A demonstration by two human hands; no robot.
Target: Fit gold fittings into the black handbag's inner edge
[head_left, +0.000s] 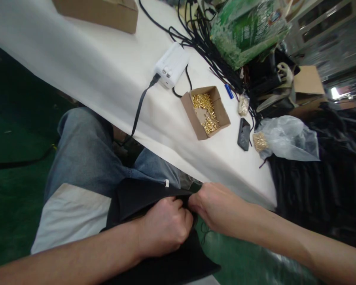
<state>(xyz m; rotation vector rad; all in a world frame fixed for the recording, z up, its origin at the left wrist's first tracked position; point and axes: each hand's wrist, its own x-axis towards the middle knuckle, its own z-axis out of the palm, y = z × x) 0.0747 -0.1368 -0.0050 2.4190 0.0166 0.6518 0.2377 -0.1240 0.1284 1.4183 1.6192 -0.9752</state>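
Observation:
A black fabric piece [145, 198] with a small white tag [167, 183] lies across my lap. My left hand [169, 225] is closed around a fold of it, knuckles up, near the middle bottom of the view. Just to the right, my right hand [206, 204] pinches the edge of the same fabric, close to the left hand's fingers. The fingertips of both hands are mostly hidden. On the white-covered table beyond stands a small open cardboard box [195, 118] of gold-coloured metal pieces [210, 124].
The table edge [172, 158] runs diagonally just beyond my hands. On it are a white power bank [172, 65] with a cable, a black device [243, 134], a clear bag [287, 138], black cords [201, 43], a green bag [249, 31] and a cardboard box [101, 14].

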